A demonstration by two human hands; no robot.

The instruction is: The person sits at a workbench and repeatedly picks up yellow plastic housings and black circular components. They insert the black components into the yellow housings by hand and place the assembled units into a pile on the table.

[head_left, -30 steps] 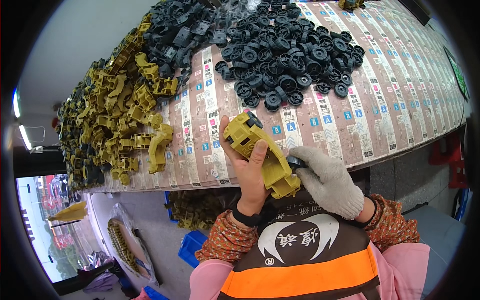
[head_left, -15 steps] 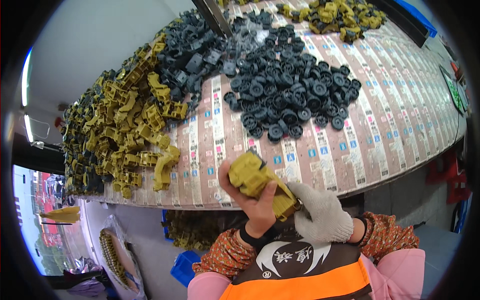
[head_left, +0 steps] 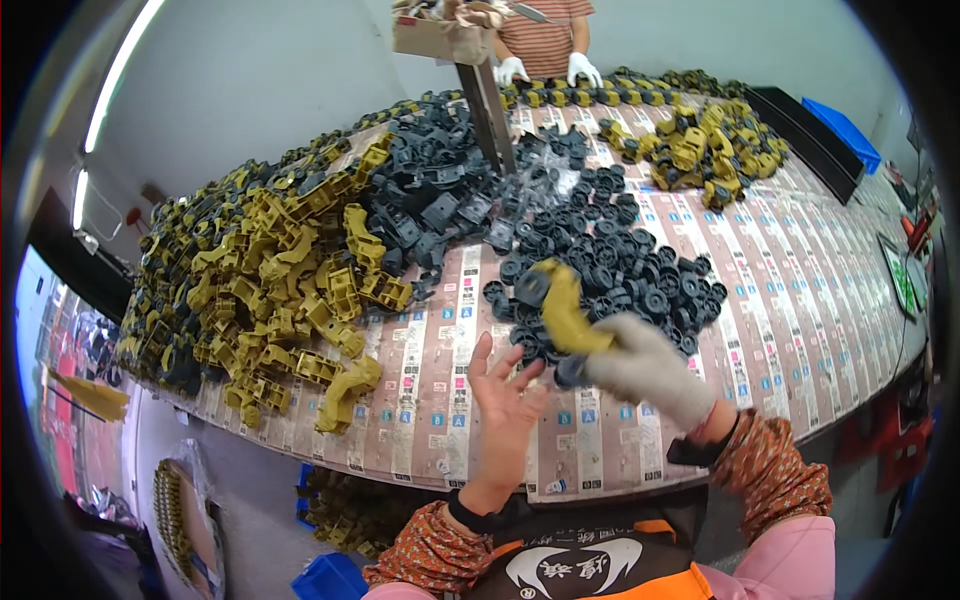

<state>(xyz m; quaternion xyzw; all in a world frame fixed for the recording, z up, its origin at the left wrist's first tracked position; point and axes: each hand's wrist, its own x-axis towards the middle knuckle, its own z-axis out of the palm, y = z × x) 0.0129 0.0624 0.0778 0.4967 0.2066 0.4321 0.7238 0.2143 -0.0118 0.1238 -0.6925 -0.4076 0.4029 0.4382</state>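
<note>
Grey wall [head_left: 720, 45], striped table [head_left: 790, 300], yellow toy [head_left: 567, 315]

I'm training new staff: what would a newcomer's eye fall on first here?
Probably the heap of yellow toy parts on the left, then the pile of dark wheels at centre. In front of the wheels, the gloved right hand holds a blurred yellow toy vehicle; the bare left hand is open.
</note>
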